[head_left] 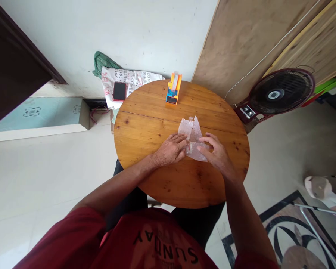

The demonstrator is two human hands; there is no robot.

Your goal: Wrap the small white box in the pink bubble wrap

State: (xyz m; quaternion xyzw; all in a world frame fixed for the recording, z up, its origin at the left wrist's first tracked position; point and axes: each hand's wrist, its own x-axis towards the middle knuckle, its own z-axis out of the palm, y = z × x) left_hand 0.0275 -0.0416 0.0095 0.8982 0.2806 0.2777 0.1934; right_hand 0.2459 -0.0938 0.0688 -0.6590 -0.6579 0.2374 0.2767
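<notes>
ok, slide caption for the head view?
Left hand on translucent plastic wrap, right hand at its edge, on a round wooden table; orange-and-blue tape dispenser beyond.

The left forearm (123,181) and right forearm (239,207) reached out from the near side. The left hand (171,150) lay palm down, nearly flat; just right of it, the right hand (217,156) was loosely bent, fingers (208,139) parted.

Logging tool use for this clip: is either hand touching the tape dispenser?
No, the tape dispenser stands apart near the far edge of the table, while the left hand and right hand are at the plastic wrap.
</notes>
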